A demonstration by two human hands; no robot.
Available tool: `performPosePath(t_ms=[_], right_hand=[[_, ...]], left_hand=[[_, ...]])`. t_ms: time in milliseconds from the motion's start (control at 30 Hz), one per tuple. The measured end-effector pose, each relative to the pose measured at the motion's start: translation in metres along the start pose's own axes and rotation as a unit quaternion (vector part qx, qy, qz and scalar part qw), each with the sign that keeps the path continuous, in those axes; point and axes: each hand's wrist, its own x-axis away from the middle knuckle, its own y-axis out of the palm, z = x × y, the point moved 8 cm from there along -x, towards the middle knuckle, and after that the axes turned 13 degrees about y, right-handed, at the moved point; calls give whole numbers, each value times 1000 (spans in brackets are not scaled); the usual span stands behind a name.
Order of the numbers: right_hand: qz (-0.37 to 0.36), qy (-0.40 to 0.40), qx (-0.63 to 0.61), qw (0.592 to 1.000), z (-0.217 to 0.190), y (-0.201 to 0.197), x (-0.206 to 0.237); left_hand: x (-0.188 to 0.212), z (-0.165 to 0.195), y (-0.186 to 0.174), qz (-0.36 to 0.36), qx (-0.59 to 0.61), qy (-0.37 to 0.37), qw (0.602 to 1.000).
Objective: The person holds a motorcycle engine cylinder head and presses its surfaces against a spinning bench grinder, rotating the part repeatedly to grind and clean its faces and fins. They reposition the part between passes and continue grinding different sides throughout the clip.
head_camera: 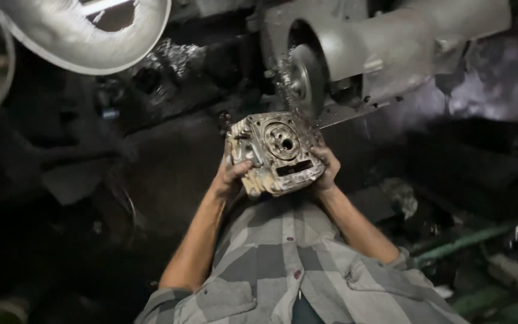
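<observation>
Gripping a metal engine casting from both sides, the person holds it up against the edge of a grinding wheel. The left hand clasps the casting's left edge, fingers wrapped over its face. The right hand clasps its right edge. A grey motor housing sits behind the wheel. A round lamp shade hangs at upper left.

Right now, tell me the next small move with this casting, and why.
Probably ease the casting a touch off the wheel and re-seat the grip. Its upper right edge meets the wheel, debris is flying there, and the right hand holds the side just below that contact. The left hand steadies the other side.
</observation>
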Motion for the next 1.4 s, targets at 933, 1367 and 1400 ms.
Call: performPosePath(t_ms=[933,1367,1400], right_hand=[[220,-200,-124,947,-64,-58,109],[126,-124,-136,975,-89,36,96],[100,-101,-158,977,-79,33,82]], left_hand=[[-28,-124,54,-294,-161,-214,918],[-3,-87,17,-213,-53,-246,944],[0,-79,10,-184,-62,-222,956]])
